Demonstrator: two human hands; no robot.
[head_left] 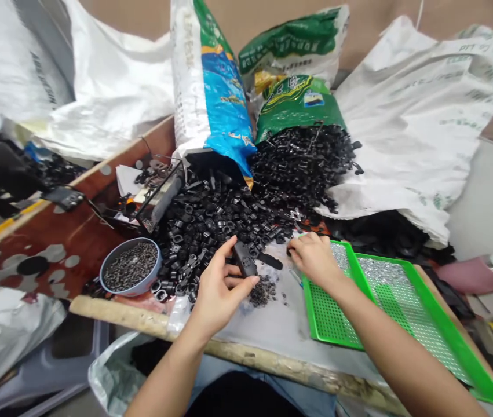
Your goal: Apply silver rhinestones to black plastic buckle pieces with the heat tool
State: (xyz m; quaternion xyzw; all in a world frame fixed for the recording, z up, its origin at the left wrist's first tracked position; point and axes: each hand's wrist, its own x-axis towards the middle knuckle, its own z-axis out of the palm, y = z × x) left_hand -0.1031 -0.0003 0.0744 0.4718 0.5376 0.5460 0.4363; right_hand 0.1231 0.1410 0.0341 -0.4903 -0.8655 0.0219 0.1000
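Beside heaped black parts [203, 231], the left hand [218, 292] holds a black piece [245, 259]

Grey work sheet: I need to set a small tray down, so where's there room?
Bare grey sheet shows right of the left hand, bordered by the green perforated tray and the wooden front edge. Behind the hands it is crowded: black plastic parts heap beside the blue bowl and up to the white woven sack.

Nothing could be read for certain. The blue-and-green sack [211, 75] and the green sack [296, 107] bore printed lettering too blurred to make out, and the green print on the white woven sack [420, 116] was equally illegible.
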